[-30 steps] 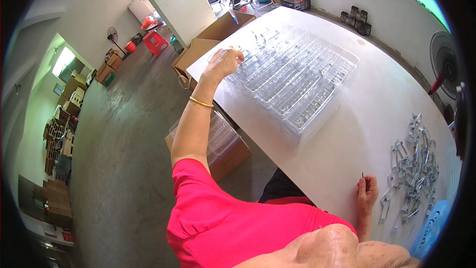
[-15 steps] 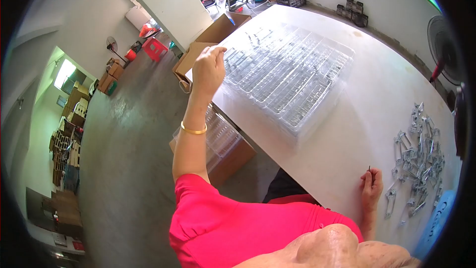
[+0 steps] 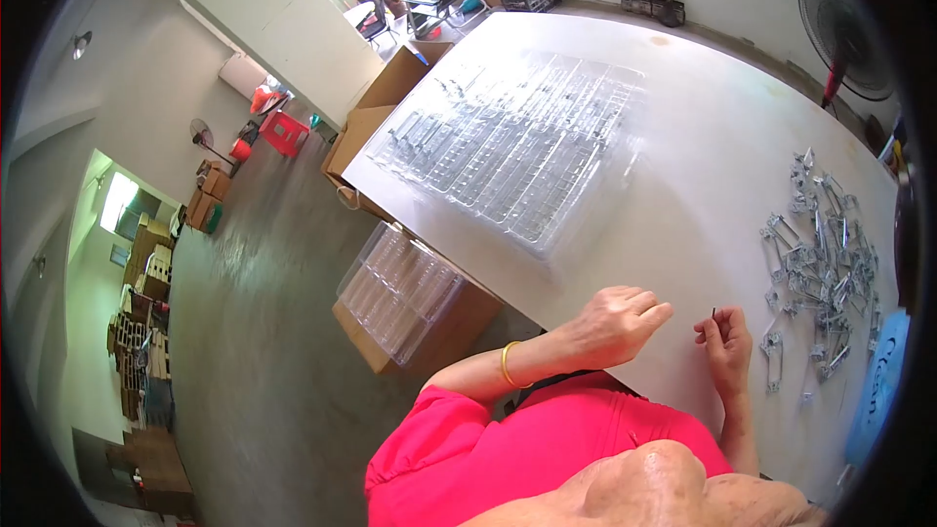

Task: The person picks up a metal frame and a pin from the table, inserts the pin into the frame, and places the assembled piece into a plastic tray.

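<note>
My left hand [image 3: 625, 324], with a gold bangle on its wrist, is closed above the table's near edge, just left of my right hand. Whether its curled fingers hold anything is hidden. My right hand [image 3: 727, 344] pinches a small dark pin-like piece [image 3: 713, 313] that sticks up between thumb and fingers. To its right lies a loose pile of silvery metal parts [image 3: 825, 263], elongated bracket-like pieces. Farther off on the left of the table sits a clear plastic tray [image 3: 547, 224] with long rows of slots; metal parts lie in some slots at its far left.
The white table [image 3: 673, 224] has its left edge beside an open cardboard box [image 3: 376, 117]. Below that edge, more clear trays [image 3: 405, 288] rest on a carton [image 3: 468, 327]. A blue packet [image 3: 878, 385] lies at the right edge. A black fan [image 3: 844, 34] stands beyond.
My left hand has come back from the tray's left edge to beside my right hand. The right hand still pinches the small dark piece. The view has shifted slightly.
</note>
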Demonstrator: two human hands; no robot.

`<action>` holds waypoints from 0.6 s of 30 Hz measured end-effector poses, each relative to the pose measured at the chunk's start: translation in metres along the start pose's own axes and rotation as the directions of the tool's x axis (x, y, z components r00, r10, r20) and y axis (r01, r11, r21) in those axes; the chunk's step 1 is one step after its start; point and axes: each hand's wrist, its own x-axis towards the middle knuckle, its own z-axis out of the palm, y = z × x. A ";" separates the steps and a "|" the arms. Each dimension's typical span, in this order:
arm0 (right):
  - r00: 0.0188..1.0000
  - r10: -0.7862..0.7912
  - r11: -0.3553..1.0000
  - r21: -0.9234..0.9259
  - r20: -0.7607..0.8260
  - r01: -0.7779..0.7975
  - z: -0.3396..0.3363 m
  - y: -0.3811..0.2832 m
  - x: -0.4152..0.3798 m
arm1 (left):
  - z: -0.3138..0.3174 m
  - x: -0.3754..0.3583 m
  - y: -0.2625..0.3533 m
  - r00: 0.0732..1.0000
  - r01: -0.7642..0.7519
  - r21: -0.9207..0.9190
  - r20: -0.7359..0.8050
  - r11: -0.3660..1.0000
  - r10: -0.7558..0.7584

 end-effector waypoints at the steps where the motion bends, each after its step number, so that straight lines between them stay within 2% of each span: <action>1: 1.000 -0.013 1.000 0.003 0.012 0.013 -0.001 -0.006 -0.004 | 0.009 -0.001 -0.002 1.000 -0.001 0.006 0.031 1.000 0.001; 2: 1.000 -0.008 1.000 0.006 0.004 0.008 -0.004 -0.013 -0.008 | 0.013 0.000 -0.003 0.999 -0.005 0.000 0.038 1.000 0.005; 4: 0.969 -0.248 0.922 -0.303 0.021 0.242 -0.011 -0.025 -0.017 | 0.023 0.003 -0.003 0.995 0.008 -0.023 0.098 1.000 -0.006; 5: 0.974 -0.225 0.925 -0.317 -0.010 0.210 -0.016 -0.026 -0.021 | 0.030 0.002 -0.006 0.993 -0.003 -0.060 0.114 0.998 0.010; 7: 0.972 -0.236 0.858 -0.471 -0.010 0.204 -0.027 -0.026 -0.034 | 0.043 -0.003 -0.011 0.991 0.016 -0.018 0.135 1.000 -0.013; 9: 0.960 -0.277 0.847 -0.479 -0.030 0.230 -0.030 -0.028 -0.045 | 0.041 0.003 -0.010 0.979 0.017 -0.033 0.205 0.999 -0.010; 11: 0.920 -0.382 0.837 -0.454 -0.087 0.305 -0.033 -0.025 -0.054 | 0.045 0.008 -0.008 0.973 0.017 0.003 0.231 1.000 -0.017; 12: 0.926 -0.353 0.845 -0.471 -0.132 0.254 -0.037 -0.023 -0.059 | 0.048 0.012 -0.007 0.966 -0.003 -0.046 0.258 0.999 0.015; 14: 0.928 -0.349 0.857 -0.445 -0.129 0.260 -0.042 -0.020 -0.067 | 0.052 0.019 -0.005 0.979 -0.026 -0.024 0.200 0.999 0.031; 18: 0.919 -0.356 0.862 -0.439 -0.167 0.254 -0.055 -0.010 -0.075 | 0.064 0.036 0.002 0.958 -0.015 -0.021 0.285 1.000 0.020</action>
